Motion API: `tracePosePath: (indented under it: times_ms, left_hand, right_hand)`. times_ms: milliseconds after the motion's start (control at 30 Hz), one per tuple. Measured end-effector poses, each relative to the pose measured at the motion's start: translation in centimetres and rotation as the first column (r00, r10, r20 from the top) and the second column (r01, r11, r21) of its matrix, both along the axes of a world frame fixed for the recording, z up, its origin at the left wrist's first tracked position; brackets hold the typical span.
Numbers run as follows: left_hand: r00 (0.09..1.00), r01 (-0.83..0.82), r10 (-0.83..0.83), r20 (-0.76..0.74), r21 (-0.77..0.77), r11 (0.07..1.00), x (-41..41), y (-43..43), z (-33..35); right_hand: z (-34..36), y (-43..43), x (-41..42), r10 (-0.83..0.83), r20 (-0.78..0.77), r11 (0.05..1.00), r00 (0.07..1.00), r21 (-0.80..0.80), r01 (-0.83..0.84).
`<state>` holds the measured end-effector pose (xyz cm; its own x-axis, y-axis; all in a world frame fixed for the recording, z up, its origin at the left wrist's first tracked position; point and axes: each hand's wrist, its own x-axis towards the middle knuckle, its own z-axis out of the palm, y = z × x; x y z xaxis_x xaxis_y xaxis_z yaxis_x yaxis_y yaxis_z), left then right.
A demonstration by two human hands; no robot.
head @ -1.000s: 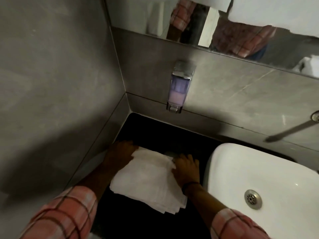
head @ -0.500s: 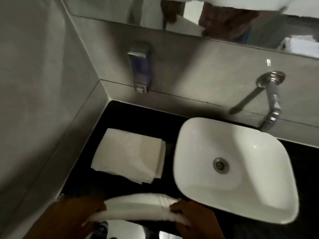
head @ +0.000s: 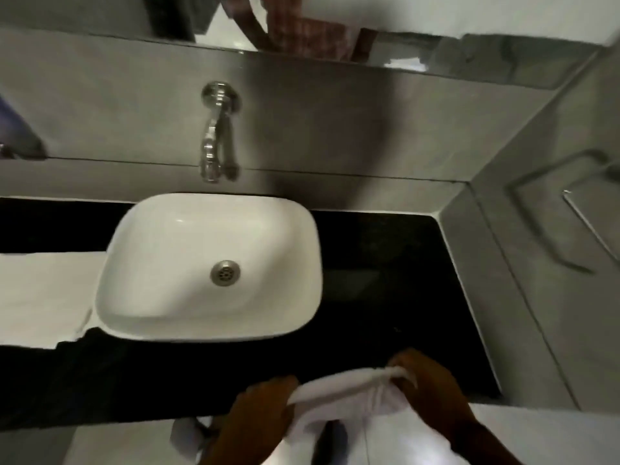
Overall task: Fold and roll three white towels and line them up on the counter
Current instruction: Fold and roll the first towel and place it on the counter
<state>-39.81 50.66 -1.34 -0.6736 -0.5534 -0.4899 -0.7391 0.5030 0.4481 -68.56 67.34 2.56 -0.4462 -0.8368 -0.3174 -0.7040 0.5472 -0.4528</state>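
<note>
A white towel (head: 349,401) hangs stretched between my two hands in front of the black counter (head: 385,263), near its front edge and right of the basin. My left hand (head: 261,411) grips the towel's left end. My right hand (head: 426,384) pinches its right end, bunched in the fingers. The towel's lower part droops toward the floor. A flat folded stack of white towels (head: 40,293) lies on the counter left of the basin, partly cut off by the frame's left edge.
A white vessel basin (head: 208,330) sits mid-counter under a chrome wall tap (head: 214,146). Grey tiled walls close the back and the right side. A mirror (head: 302,15) runs along the top. A soap dispenser (head: 16,129) shows at far left.
My view has swung right, from the left corner to the basin and right counter. Both hands left the stack, took up one towel and carried it rightward.
</note>
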Motion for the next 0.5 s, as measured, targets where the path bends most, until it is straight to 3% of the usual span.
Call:
tracePosePath:
  times_ms: [100,367,433,500]
  left_hand:
    - [0.996,0.071,-0.073,-0.049,-0.047,0.996,-8.2,0.5,0.7]
    - [0.988,-0.153,0.153,-0.012,-0.111,0.982,-18.6,-1.3,-2.4]
    - [0.981,-0.192,0.192,-0.023,-0.219,0.957,-19.6,-1.0,-4.0]
    - [0.991,-0.132,0.117,-0.062,-0.355,0.926,-20.6,0.4,-5.0]
  right_hand:
    - [-1.1,0.2,-6.7,-0.065,0.037,0.998,0.997,-0.007,0.066]
    - [-6.5,-2.8,-14.6,-0.2,0.051,0.978,0.978,0.077,0.196]
    - [-7.7,-2.7,-14.8,-0.193,-0.103,0.974,0.976,0.1,0.203]
    - [-8.8,-2.5,-14.1,-0.165,-0.321,0.985,0.933,-0.005,0.172]
